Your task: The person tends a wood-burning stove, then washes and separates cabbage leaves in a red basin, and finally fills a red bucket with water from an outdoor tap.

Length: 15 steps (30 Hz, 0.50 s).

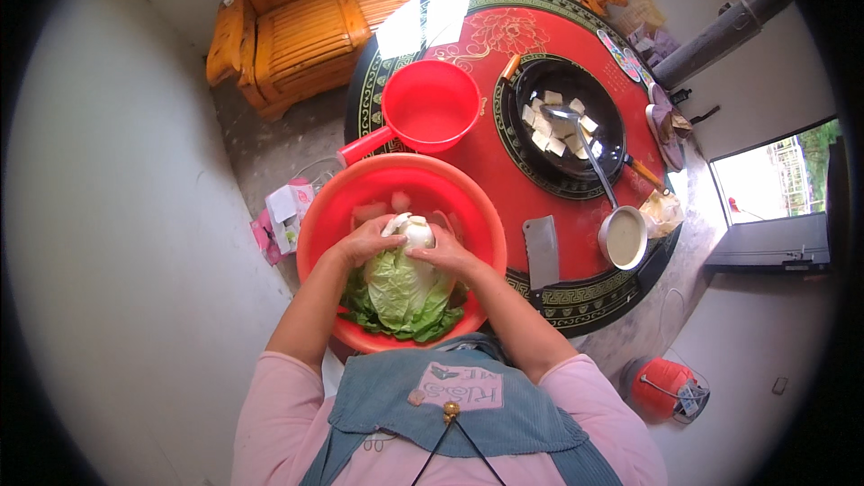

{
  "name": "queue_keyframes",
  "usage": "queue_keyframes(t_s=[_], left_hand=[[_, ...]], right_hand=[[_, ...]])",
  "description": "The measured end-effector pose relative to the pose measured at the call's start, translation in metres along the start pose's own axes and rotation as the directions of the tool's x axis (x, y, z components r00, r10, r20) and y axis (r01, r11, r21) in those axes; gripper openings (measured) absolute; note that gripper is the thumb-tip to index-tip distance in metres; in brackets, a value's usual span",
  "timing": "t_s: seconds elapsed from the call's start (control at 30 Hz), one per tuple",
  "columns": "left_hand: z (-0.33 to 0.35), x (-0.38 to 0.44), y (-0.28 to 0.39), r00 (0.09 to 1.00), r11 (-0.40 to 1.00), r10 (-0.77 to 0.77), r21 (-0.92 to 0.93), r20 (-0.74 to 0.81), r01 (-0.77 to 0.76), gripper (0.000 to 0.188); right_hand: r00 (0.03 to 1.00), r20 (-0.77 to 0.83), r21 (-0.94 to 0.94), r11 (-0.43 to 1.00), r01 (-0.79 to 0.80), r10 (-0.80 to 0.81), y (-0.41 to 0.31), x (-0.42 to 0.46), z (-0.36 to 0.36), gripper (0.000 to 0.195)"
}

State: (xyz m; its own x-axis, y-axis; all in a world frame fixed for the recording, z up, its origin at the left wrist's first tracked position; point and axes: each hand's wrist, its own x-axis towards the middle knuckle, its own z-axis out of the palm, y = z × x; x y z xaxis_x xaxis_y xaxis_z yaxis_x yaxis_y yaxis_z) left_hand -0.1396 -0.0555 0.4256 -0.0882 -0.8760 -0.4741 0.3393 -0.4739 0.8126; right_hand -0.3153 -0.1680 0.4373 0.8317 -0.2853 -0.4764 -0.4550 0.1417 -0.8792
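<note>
Both my hands grip a napa cabbage [398,290] by its white stem end, which points away from me. My left hand [368,241] is on the left of the stem and my right hand [442,250] on the right, thumbs on the near side. The cabbage's green leafy end lies toward me, inside a red plastic basin [496,250]. Behind my hands, some pale pieces [400,201] rest in the basin; what they are is hard to tell. My fingertips are partly hidden behind the stem.
Beyond the basin are a red plastic dipper [432,104], a wok [540,74] with white tofu-like pieces [541,125] and a metal utensil [594,162], and a round container of pale liquid [624,237]. A cleaver [542,250] lies on the round red table [499,216]. A wooden bench [304,34] stands behind.
</note>
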Motion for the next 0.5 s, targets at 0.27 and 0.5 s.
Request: queue_keyframes(t_s=[0.27, 0.5], left_hand=[[0.016, 0.021, -0.008, 0.986, 0.927, 0.075, 0.375, -0.148, -0.014, 0.044], [0.018, 0.020, 0.002, 0.989, 0.911, 0.089, 0.410, -0.117, -0.033, 0.035]], right_hand=[[0.925, -0.350, -0.212, 0.975, 0.071, -0.144, 0.047, 0.010, 0.026, 0.083], [0.977, -0.062, 0.143, 0.967, 0.210, -0.203, 0.047, 0.016, 0.008, 0.063]])
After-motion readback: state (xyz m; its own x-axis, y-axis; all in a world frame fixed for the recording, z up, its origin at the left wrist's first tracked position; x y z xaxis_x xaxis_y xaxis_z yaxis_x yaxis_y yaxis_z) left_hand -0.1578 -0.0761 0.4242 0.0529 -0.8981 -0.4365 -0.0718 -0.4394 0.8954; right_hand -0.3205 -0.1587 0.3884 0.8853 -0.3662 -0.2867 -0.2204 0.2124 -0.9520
